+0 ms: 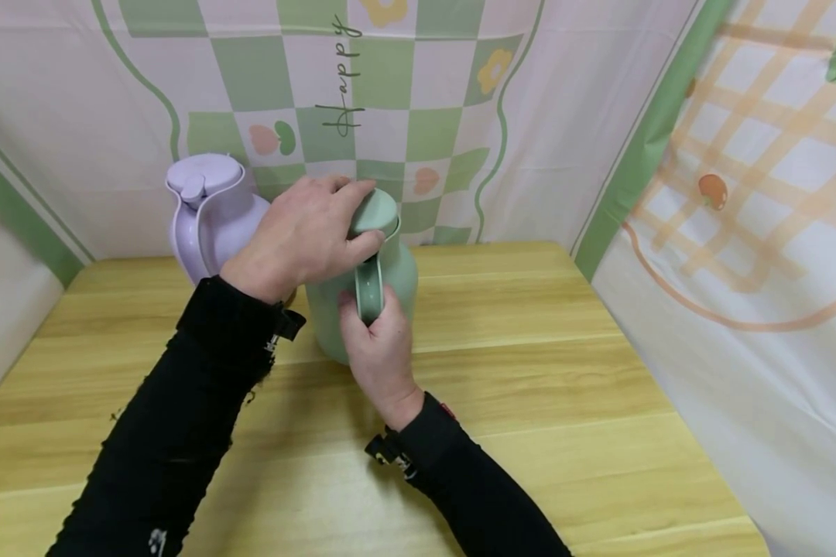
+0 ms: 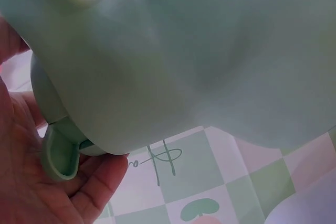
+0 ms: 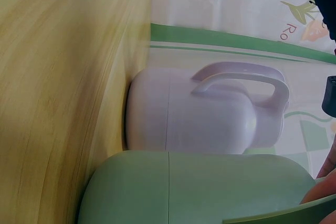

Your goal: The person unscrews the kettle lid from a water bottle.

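In the head view, my right hand point(image 1: 383, 352) grips the handle point(image 1: 369, 290) of the green jug point(image 1: 402, 278), upright near the counter's point(image 1: 529, 371) back edge; the lilac jug point(image 1: 226, 224) stands towards the back-left corner. In the left wrist view, my left hand's point(image 1: 303, 236) fingers curl round the lid point(image 1: 376, 209). In the right wrist view, the base rests down: 2 holds look done; whether lid-turning is left, I cannot tell.
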A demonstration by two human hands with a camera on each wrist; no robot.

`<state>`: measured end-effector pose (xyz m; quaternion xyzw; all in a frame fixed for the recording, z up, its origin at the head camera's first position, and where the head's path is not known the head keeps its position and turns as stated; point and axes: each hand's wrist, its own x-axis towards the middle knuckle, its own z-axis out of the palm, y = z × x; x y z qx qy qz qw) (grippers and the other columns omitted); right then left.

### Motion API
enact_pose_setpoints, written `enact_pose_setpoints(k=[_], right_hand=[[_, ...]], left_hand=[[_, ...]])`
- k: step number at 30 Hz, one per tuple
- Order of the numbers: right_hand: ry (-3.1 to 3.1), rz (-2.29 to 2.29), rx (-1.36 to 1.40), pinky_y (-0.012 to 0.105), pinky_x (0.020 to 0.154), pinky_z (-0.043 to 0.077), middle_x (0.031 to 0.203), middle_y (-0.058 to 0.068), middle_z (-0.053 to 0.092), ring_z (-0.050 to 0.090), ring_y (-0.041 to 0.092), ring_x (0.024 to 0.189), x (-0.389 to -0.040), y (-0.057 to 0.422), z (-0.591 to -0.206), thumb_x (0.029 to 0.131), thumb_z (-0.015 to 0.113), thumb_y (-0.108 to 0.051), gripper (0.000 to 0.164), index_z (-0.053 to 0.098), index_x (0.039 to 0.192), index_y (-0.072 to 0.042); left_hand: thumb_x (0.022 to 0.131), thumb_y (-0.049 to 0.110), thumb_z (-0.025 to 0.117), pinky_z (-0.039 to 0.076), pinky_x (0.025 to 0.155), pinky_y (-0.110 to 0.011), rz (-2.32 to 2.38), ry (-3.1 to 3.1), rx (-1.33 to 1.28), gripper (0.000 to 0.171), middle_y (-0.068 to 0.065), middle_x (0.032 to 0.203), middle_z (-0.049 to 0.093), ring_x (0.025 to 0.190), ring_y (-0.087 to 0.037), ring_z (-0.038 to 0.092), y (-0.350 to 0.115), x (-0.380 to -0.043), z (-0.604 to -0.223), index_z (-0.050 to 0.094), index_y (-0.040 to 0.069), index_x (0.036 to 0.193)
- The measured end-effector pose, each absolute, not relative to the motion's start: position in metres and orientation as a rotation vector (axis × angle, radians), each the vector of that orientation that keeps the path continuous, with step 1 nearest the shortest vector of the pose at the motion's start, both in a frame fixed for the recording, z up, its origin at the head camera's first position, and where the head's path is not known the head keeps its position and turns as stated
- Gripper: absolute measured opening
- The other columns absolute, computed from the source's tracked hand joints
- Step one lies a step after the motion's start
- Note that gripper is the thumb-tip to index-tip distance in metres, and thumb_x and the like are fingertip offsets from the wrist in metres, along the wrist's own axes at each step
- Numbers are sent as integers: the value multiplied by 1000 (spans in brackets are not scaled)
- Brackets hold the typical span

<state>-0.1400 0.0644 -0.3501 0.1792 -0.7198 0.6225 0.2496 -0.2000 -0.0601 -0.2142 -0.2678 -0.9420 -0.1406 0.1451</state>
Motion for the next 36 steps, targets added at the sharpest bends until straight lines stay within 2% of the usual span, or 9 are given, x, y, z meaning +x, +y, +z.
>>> enact_pose_setpoints(k=[4,12,21,29,36], right_hand=[[-1966,1688,494,27,58,30,66,-3,28,26,15,57,-140,65,-350,107,58,-28,30,44,88,-10],[-1965,1698,500,27,58,31,67,-3,29,27,15,57,-139,65,-349,107,57,-29,28,45,91,-10],[-1967,1702,503,27,58,32,67,-2,30,29,16,56,-138,64,-350,107,58,-28,26,47,93,-9],[-1967,1689,485,27,57,30,66,-2,29,28,16,56,-138,64,-350,106,59,-29,27,47,93,-9],[-1964,1679,478,27,58,31,67,-3,30,31,15,57,-139,64,-350,106,59,-27,26,48,92,-8]], left_hand=[[97,49,58,48,89,-49,-410,-2716,-732,66,-22,138,62,114,-38,60,-60,-201,-213,56,9,150],[95,58,58,48,91,-53,-420,-2727,-607,73,-25,137,60,119,-46,56,-57,-201,-216,54,11,151],[93,61,59,48,92,-52,-450,-2710,-562,74,-25,133,60,118,-44,55,-56,-200,-219,56,12,149],[93,63,59,49,89,-53,-474,-2625,-541,75,-27,131,64,120,-46,58,-57,-200,-218,62,6,141],[94,68,56,48,81,-50,-539,-2606,-488,80,-24,129,63,116,-39,57,-59,-199,-215,56,10,149]])
